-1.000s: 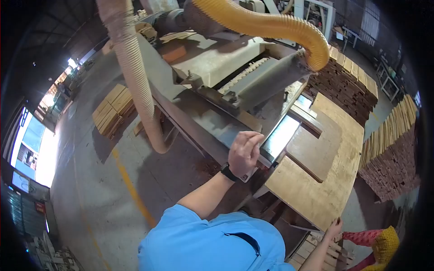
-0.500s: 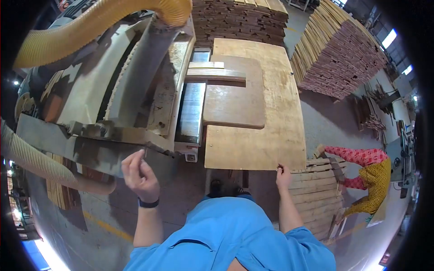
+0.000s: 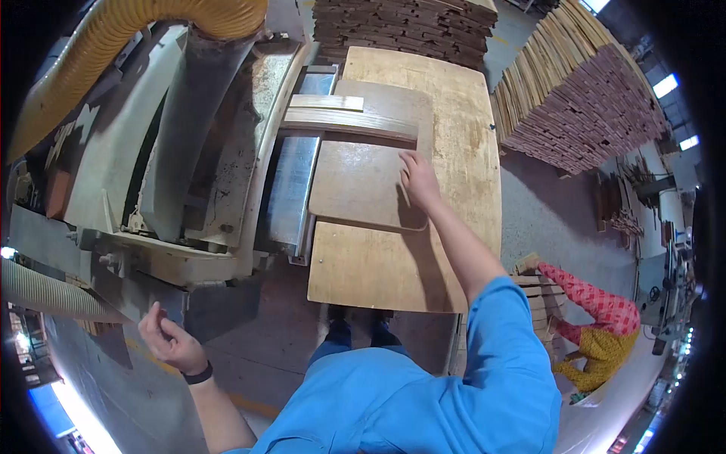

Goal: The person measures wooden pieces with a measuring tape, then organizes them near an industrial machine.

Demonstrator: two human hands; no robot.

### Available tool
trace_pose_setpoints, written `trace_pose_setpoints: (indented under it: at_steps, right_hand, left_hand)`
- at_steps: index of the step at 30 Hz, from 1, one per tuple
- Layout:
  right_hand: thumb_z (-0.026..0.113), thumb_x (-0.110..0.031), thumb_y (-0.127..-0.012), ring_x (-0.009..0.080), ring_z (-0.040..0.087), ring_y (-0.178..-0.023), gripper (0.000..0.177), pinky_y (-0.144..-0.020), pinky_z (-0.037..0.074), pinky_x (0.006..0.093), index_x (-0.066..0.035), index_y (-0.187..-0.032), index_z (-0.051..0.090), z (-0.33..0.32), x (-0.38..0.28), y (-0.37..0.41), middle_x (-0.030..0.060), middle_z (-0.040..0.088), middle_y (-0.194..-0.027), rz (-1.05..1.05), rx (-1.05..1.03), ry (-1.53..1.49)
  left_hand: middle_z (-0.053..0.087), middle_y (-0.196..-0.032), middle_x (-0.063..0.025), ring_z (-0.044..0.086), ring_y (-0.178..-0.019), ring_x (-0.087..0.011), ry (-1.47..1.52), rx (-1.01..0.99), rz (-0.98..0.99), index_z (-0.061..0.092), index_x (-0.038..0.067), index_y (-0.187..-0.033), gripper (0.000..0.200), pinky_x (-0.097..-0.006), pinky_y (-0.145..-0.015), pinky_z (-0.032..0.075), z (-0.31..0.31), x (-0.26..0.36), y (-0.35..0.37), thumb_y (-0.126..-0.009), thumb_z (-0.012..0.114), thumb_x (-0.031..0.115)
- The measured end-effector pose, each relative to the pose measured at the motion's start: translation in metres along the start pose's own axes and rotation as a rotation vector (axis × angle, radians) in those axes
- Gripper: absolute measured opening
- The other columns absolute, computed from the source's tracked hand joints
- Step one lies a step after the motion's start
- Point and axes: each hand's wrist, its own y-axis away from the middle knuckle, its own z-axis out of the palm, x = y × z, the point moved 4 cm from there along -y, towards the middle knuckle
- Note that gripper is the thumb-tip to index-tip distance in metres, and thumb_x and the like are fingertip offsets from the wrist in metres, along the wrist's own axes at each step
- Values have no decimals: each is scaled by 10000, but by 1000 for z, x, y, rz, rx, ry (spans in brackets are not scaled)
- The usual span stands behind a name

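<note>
My right hand [image 3: 418, 180] is over the right part of a smooth brown board [image 3: 355, 185], its fingers partly bent and apart with nothing visible in them. Just above those fingers is the near end of a long wooden strip [image 3: 352, 121]. A shorter pale strip [image 3: 325, 103] lies alongside it; both extend left over the metal bed [image 3: 289, 189] of a large machine. Beneath the brown board is a plywood tabletop [image 3: 378, 265]. My left hand [image 3: 174, 344], with a dark wristband, hangs by the machine's lower corner, loosely curled and holding nothing visible.
The machine [image 3: 162, 159] fills the left side, with a yellow hose [image 3: 98, 68] above and a pale hose [image 3: 53, 287] below. Timber stacks [image 3: 401, 30] stand behind; a tall pile [image 3: 582, 106] rises at right. A person [image 3: 605, 325] bends beside slatted wood [image 3: 541, 303].
My right hand has left the plywood's front edge and reached forward over the brown board, near the strip's end. My left hand has moved lower and left. The view has shifted right.
</note>
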Motion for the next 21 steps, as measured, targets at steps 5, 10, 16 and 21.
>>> trace_pose_setpoints:
  at_steps: [5,10,16,21]
  right_hand:
    - [680,-194,-883,369,403,-1396,573,-1123,380,475,-69,-1408,486,48,27,-96,197,431,-1489,-24,-164,290]
    - [672,-209,-891,362,474,-1317,569,-1113,378,459,-99,-1418,490,53,66,-121,168,528,-1400,-45,-230,359]
    - [703,-269,-879,345,560,-1192,552,-1013,440,438,-131,-1383,522,5,76,-63,138,626,-1208,-71,-337,268]
    - [661,-307,-943,224,644,-1036,479,-911,503,367,-65,-1346,569,-25,108,24,107,679,-1095,412,-879,-431]
  left_hand:
    - [587,-1032,-133,605,-895,-239,-61,-54,12,611,-28,-1214,332,-335,-798,522,1,4,-5,-934,455,-114]
    - [593,-1052,-135,607,-911,-236,-101,-62,-8,602,-27,-1236,324,-329,-814,515,3,1,-4,-961,445,-96]
    - [600,-1073,-134,615,-935,-227,-112,-56,-22,597,-32,-1251,329,-333,-835,516,4,3,-5,-971,438,-98]
    - [605,-1099,-133,628,-983,-224,-91,-40,-61,590,-38,-1266,322,-338,-875,526,3,-4,-1,-987,436,-84]
